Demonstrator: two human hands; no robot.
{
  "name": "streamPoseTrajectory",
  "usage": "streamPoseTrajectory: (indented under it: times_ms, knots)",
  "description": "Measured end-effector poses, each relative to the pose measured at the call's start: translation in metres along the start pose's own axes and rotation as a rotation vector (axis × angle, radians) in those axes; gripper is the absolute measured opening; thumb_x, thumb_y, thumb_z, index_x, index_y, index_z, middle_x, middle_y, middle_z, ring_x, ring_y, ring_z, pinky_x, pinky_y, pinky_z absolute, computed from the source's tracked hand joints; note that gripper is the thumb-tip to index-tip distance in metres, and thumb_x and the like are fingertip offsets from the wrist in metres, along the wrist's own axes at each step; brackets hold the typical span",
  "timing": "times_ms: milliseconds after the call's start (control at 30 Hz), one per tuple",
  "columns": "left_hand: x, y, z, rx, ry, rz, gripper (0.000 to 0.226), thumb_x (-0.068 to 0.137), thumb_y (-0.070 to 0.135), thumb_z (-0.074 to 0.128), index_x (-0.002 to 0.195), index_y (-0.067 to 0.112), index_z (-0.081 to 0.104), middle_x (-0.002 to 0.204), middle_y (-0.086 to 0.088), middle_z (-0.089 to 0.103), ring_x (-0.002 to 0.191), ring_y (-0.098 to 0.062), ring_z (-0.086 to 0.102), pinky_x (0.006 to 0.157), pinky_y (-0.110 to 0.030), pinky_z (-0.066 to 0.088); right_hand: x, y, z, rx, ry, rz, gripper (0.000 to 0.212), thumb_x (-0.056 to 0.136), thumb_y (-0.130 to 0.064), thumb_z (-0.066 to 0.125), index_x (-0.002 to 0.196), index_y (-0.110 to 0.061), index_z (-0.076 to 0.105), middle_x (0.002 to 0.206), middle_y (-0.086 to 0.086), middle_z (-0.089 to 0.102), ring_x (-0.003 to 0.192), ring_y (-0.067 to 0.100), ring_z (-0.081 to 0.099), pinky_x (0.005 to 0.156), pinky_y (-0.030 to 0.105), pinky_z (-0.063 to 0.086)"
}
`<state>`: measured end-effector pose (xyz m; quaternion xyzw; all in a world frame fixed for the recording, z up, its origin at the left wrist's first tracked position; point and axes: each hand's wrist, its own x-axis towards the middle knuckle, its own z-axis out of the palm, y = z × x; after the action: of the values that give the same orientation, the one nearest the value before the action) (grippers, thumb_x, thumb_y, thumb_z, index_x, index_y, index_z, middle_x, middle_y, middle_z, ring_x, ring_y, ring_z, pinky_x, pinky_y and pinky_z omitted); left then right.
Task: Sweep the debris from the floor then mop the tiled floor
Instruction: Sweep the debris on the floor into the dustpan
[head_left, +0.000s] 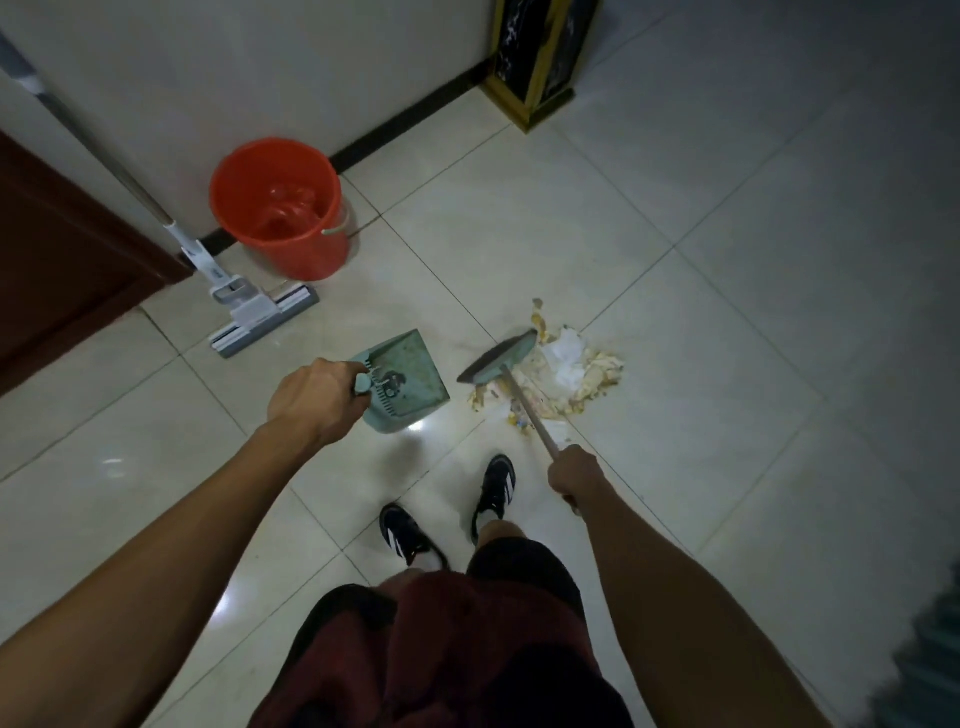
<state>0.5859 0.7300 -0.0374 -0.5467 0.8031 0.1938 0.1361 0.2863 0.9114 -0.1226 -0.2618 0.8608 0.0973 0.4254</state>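
My left hand (314, 400) grips the handle of a pale green dustpan (410, 376), which stands on the tiled floor (675, 208) with its mouth turned toward the debris. My right hand (574, 475) grips the thin stick of a green broom (501, 358). The broom head rests on the floor at the left edge of a pile of debris (569, 371), made of white paper scraps and yellowish peelings. A gap of bare tile separates the dustpan from the broom head.
An orange bucket (280, 208) holding water stands by the wall. A white sponge mop (254, 312) leans against the wall beside a dark wooden door (57, 260). A black and gold stand (540, 57) sits at the far wall. My feet in black shoes (493, 491) stand just behind the pile.
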Motion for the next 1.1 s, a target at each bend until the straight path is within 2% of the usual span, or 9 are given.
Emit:
streamPoseTrajectory:
  times_ms: [200, 333, 567, 667, 767, 900, 933, 1000, 1100]
  knots:
    - [0.005, 0.049, 0.012, 0.004, -0.038, 0.014, 0.021, 0.095, 0.037, 0.058, 0.110, 0.026, 0.069, 0.099, -0.011, 0.071, 0.083, -0.034, 0.066, 0.065, -0.034, 0.050, 0.001, 0.045, -0.022, 0.098, 0.004, -0.033, 0.015, 0.086, -0.013, 0.050, 0.091, -0.003, 0.060, 0.079, 0.009, 0.061, 0.082, 0.033, 0.070, 0.059, 0.032, 0.056]
    - [0.013, 0.078, 0.022, 0.008, -0.045, -0.004, 0.018, 0.093, 0.036, 0.061, 0.104, 0.024, 0.069, 0.095, -0.012, 0.071, 0.082, -0.035, 0.065, 0.064, -0.033, 0.046, 0.015, 0.074, -0.025, 0.184, 0.029, -0.054, 0.036, 0.081, -0.013, 0.047, 0.109, -0.006, 0.067, 0.089, 0.012, 0.069, 0.075, 0.033, 0.071, 0.063, 0.043, 0.063]
    - [0.015, 0.116, 0.024, 0.012, -0.056, -0.096, 0.019, 0.094, 0.039, 0.060, 0.104, 0.027, 0.069, 0.088, -0.007, 0.069, 0.075, -0.030, 0.065, 0.066, -0.039, 0.058, 0.066, 0.060, -0.069, 0.176, 0.076, -0.150, 0.033, 0.090, -0.016, 0.049, 0.117, -0.009, 0.066, 0.107, 0.015, 0.070, 0.093, 0.035, 0.069, 0.078, 0.042, 0.061]
    - [0.013, 0.126, 0.023, 0.022, -0.053, -0.137, 0.018, 0.093, 0.039, 0.060, 0.103, 0.027, 0.069, 0.088, -0.008, 0.069, 0.075, -0.031, 0.064, 0.066, -0.039, 0.058, 0.093, 0.041, -0.094, 0.269, 0.051, -0.164, 0.031, 0.089, -0.013, 0.048, 0.112, -0.004, 0.067, 0.101, 0.015, 0.070, 0.085, 0.035, 0.070, 0.062, 0.036, 0.060]
    - [0.013, 0.138, 0.026, 0.035, -0.051, -0.160, 0.018, 0.095, 0.039, 0.058, 0.103, 0.027, 0.068, 0.086, -0.006, 0.068, 0.073, -0.029, 0.063, 0.063, -0.037, 0.055, 0.117, 0.024, -0.117, 0.335, -0.002, -0.158, 0.029, 0.087, -0.013, 0.048, 0.109, -0.003, 0.065, 0.094, 0.015, 0.067, 0.076, 0.032, 0.066, 0.047, 0.024, 0.048]
    - [0.016, 0.150, 0.033, 0.029, -0.059, -0.169, 0.020, 0.097, 0.041, 0.056, 0.106, 0.028, 0.068, 0.086, -0.004, 0.068, 0.071, -0.025, 0.063, 0.061, -0.034, 0.053, 0.139, 0.013, -0.145, 0.306, -0.096, -0.160, 0.020, 0.084, -0.002, 0.051, 0.098, 0.004, 0.063, 0.090, 0.019, 0.067, 0.078, 0.036, 0.070, 0.064, 0.036, 0.058]
    - [0.017, 0.152, 0.034, 0.022, -0.060, -0.171, 0.020, 0.097, 0.041, 0.056, 0.106, 0.028, 0.068, 0.087, -0.004, 0.068, 0.072, -0.025, 0.064, 0.062, -0.034, 0.054, 0.140, 0.015, -0.149, 0.286, -0.125, -0.159, 0.011, 0.085, 0.002, 0.051, 0.089, 0.002, 0.061, 0.088, 0.019, 0.067, 0.071, 0.031, 0.071, 0.063, 0.034, 0.058]
    - [0.017, 0.157, 0.035, 0.007, -0.064, -0.181, 0.020, 0.097, 0.040, 0.056, 0.107, 0.028, 0.069, 0.086, -0.004, 0.068, 0.072, -0.024, 0.064, 0.061, -0.034, 0.053, 0.143, 0.024, -0.150, 0.260, -0.170, -0.136, 0.012, 0.091, 0.002, 0.047, 0.086, -0.001, 0.057, 0.069, 0.012, 0.063, 0.039, 0.013, 0.062, 0.040, 0.021, 0.049]
    - [0.012, 0.162, 0.037, 0.012, -0.067, -0.174, 0.018, 0.096, 0.039, 0.057, 0.105, 0.029, 0.069, 0.087, -0.005, 0.068, 0.072, -0.026, 0.064, 0.062, -0.035, 0.055, 0.136, 0.044, -0.138, 0.294, -0.185, -0.072, 0.014, 0.095, 0.001, 0.043, 0.092, 0.004, 0.056, 0.046, 0.011, 0.058, 0.022, 0.015, 0.049, 0.028, 0.018, 0.035]
